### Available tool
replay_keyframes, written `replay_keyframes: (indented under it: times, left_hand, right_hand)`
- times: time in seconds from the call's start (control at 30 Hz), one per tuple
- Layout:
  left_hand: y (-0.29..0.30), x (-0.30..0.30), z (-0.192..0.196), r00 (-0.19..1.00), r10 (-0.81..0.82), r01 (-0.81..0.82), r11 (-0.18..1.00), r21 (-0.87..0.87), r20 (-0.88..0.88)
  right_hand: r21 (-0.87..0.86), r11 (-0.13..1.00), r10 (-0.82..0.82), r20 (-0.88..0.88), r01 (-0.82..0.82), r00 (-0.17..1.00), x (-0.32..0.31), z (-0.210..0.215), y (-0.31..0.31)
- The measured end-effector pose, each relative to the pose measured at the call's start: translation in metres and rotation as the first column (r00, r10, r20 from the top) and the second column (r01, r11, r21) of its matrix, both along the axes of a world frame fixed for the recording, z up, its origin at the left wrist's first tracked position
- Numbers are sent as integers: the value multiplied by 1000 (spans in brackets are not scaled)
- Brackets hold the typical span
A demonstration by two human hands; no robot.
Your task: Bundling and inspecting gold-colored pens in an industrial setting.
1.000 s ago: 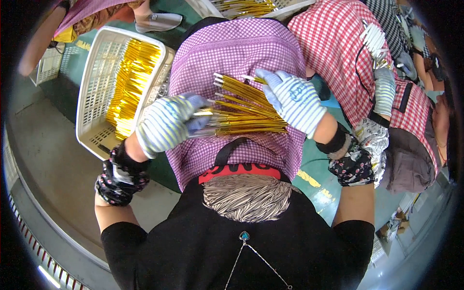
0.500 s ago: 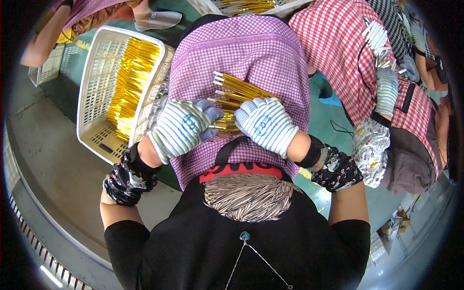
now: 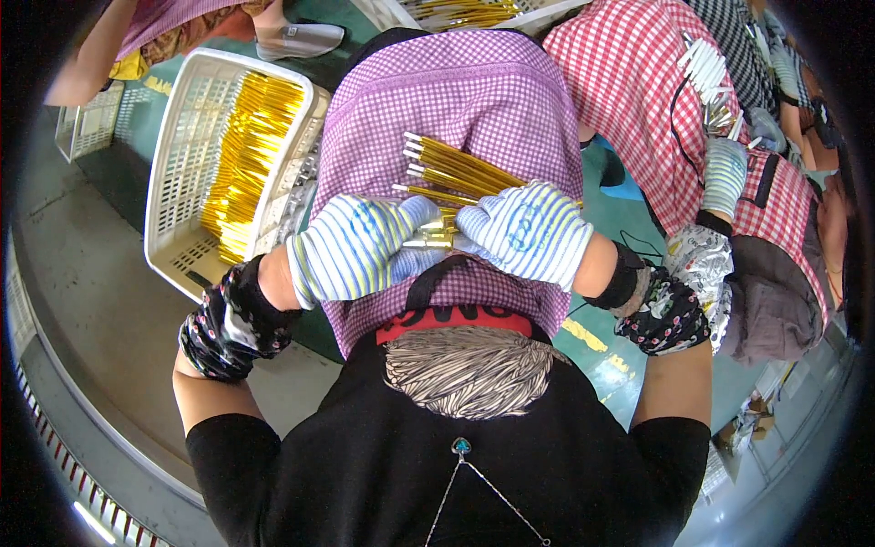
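Observation:
Both my hands wear blue, yellow and white striped gloves and are over my lap, which a purple checked apron (image 3: 456, 96) covers. A fan of thin gold sticks with white tips (image 3: 456, 167) lies on the apron, running under my right hand (image 3: 529, 233). My right fingers are closed round the sticks' lower part. My left hand (image 3: 365, 246) is closed just left of it, its thumb and fingers at the white ends of a few gold sticks (image 3: 436, 239) between the hands. The glove hides exactly what the left fingertips grip.
At my left stands a white plastic basket (image 3: 173, 196) heaped with gold sticks (image 3: 251, 150). Another white crate (image 3: 538, 14) with gold sticks is ahead. On my right sits a person in a red checked apron (image 3: 629, 100), a gloved hand (image 3: 726, 173) near white-tipped sticks.
My right hand has shifted right and its elbow outward. My left hand has turned and come a little right, toward the sticks' ends. The fan of sticks has barely moved.

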State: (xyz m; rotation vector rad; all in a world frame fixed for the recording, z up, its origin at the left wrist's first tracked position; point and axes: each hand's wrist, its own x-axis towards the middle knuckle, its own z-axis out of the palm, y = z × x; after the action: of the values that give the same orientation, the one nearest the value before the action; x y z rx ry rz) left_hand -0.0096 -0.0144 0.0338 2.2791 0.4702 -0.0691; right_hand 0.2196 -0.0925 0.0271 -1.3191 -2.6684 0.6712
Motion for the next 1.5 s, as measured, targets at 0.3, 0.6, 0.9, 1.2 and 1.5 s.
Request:
replay_keyframes:
  times: [0.3, 0.6, 0.9, 1.2, 1.5]
  left_hand:
    - [10, 0, 12, 968, 147, -238, 793, -562, -202]
    - [3, -9, -8, 984, 153, -90, 868, -489, 92]
    - [24, -22, -9, 953, 252, -262, 964, -41, -167]
    - [13, -10, -22, 969, 22, 18, 987, 159, -245]
    - [1, -4, -21, 984, -40, 90, 953, 289, -172]
  right_hand:
    - [-109, 994, -20, -88, 10, 996, 3, 5, 4]
    - [-223, 974, -60, -103, 36, 993, 5, 7, 7]
    - [-88, 942, -325, 11, 324, 946, 15, -15, 17]
    - [8, 994, -111, 22, 111, 994, -17, -37, -4]
    - [-201, 965, -170, 13, 169, 985, -31, -37, -7]
